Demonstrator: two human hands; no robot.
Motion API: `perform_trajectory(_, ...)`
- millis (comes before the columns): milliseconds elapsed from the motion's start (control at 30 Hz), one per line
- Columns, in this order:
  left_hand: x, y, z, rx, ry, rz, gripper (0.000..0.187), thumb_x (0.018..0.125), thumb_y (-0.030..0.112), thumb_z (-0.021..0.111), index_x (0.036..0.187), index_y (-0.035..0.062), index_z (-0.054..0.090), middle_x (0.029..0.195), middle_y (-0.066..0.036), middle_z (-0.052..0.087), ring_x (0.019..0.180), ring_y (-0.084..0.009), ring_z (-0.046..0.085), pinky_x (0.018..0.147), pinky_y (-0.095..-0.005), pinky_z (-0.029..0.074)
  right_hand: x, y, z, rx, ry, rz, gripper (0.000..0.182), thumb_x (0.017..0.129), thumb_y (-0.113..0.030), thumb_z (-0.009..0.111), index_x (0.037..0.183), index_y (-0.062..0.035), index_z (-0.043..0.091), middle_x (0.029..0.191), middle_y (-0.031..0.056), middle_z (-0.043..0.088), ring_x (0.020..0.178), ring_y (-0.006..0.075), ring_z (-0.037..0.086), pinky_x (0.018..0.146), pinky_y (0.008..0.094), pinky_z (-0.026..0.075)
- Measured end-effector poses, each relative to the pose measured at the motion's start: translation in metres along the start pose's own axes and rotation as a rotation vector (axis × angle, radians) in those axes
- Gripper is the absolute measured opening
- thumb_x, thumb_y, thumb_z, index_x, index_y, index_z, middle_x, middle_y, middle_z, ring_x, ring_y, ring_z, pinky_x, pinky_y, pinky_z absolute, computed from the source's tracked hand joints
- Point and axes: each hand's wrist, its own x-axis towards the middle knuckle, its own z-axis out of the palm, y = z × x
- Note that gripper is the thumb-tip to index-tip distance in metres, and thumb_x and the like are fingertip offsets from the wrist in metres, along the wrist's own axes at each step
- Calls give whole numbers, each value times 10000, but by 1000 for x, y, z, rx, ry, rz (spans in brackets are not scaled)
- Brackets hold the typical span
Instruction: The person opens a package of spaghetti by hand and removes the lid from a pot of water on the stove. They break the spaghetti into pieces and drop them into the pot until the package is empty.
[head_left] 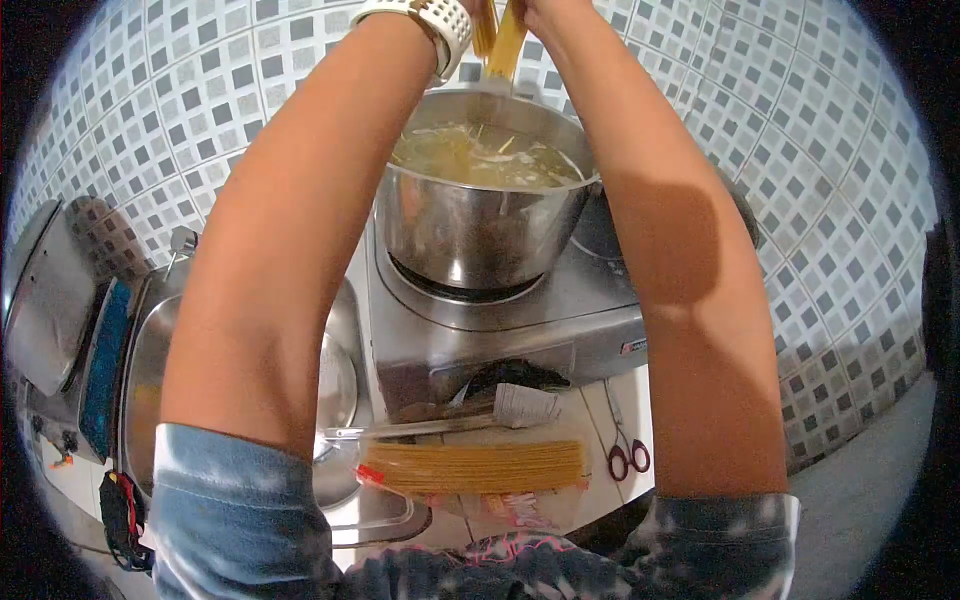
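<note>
Both my arms reach up over a steel pot [480, 235], with the hands partly cut off by the top edge of the view. Dry spaghetti [507, 48] hangs down above the pot's far rim, its strands in two bundles. My left hand [476, 8], below a white watch strap, is closed around one bundle. Close beside it, my right hand [546, 10] grips the other; most fingers are out of view. Inside the pot, cloudy water [480, 158] holds pale strands, a few poking above the surface.
The pot stands on a steel stove [470, 345] against a tiled wall. Nearer me lie an opened pack of spaghetti [480, 467], scissors [628, 455] and a crumpled paper piece [527, 406]. A sink [345, 375] is at left, near a blue dish rack [105, 360].
</note>
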Motion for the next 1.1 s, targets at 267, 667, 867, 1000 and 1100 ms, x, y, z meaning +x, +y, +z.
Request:
perform_trajectory(267,-39,-27,-18,50,-375,-826,781,794,534,482,1363,92,181,1388,-248,121,1285,-400,108,999,-516,195,-19,28,-37,-255,-382,682,713,732,-242,658,1307,-51,282,1266,278,350,1097,438,418,822,510,429)
perform_trajectory(667,-72,40,-51,-201,-584,-611,557,826,309,552,1227,-32,371,1264,-209,341,1196,-298,311,970,-398,312,-59,-63,-84,-283,-688,265,330,773,-172,585,1042,13,536,900,122,583,812,176,561,702,281,474)
perform_trajectory(867,-219,129,-110,-56,-490,-341,87,799,65,542,850,-2,563,825,-85,591,824,-155,560,807,-268,439,-186,-93,-146,-413,-1036,-26,134,787,-106,577,883,-16,600,775,95,619,634,162,596,579,258,470)
perform_trajectory(1000,-280,141,-153,246,-972,-287,255,703,152,672,929,60,597,944,-92,584,861,-257,574,757,-324,449,-276,-70,-168,-432,-1490,136,172,754,-166,540,866,-43,583,765,145,586,732,329,574,656,406,453)
perform_trajectory(1100,-317,138,-170,376,-1021,-421,316,697,181,672,972,54,583,1067,-126,535,1009,-282,511,843,-351,406,-316,-47,-167,-581,-1719,250,353,742,-267,570,1007,-33,555,904,160,572,851,317,559,729,391,446)
